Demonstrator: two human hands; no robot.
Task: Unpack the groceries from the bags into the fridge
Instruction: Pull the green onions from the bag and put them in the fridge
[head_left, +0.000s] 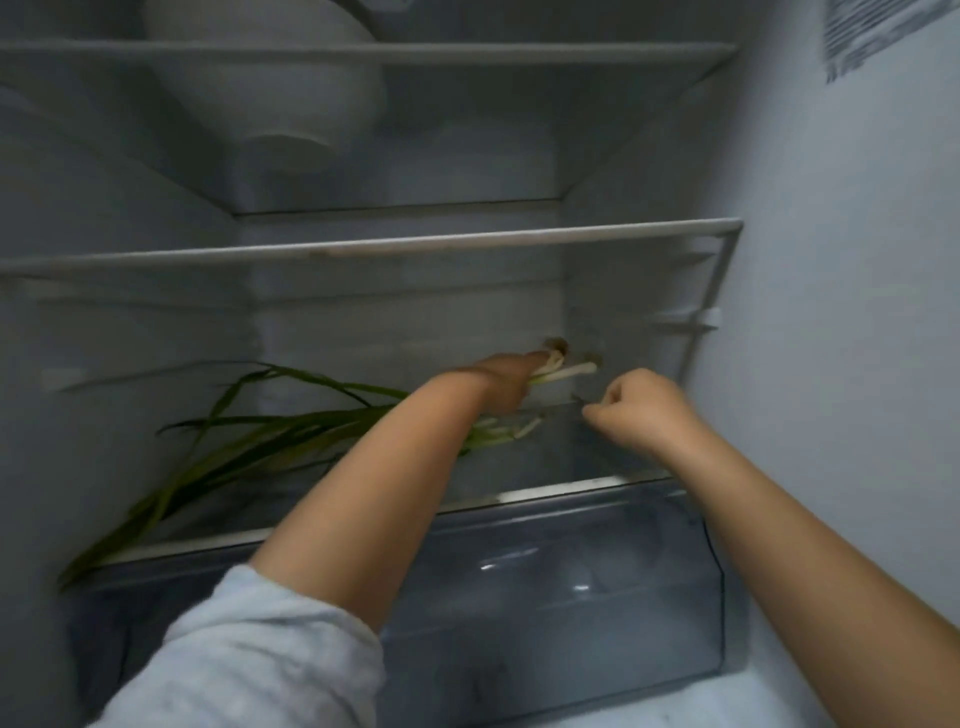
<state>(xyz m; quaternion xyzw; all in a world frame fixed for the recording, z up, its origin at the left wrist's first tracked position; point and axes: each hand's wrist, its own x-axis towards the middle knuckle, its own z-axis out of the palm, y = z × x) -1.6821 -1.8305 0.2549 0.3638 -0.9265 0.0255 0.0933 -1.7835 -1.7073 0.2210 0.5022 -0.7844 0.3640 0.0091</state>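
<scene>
A bunch of green onions (270, 436) lies across the lowest glass shelf (550, 493) of the open fridge, with its long leaves trailing past the front left edge. My left hand (501, 384) reaches deep inside and grips the white root ends near the back wall. My right hand (636, 410) hovers just to the right of it above the shelf, its fingers curled and pinching something small and dark that I cannot make out.
A clear crisper drawer (545, 582) sits below the shelf. Above it are a middle shelf (374, 244) and an upper shelf (363, 52), which carries a pale rounded container (270, 93). The fridge's right wall (841, 312) is close to my right arm.
</scene>
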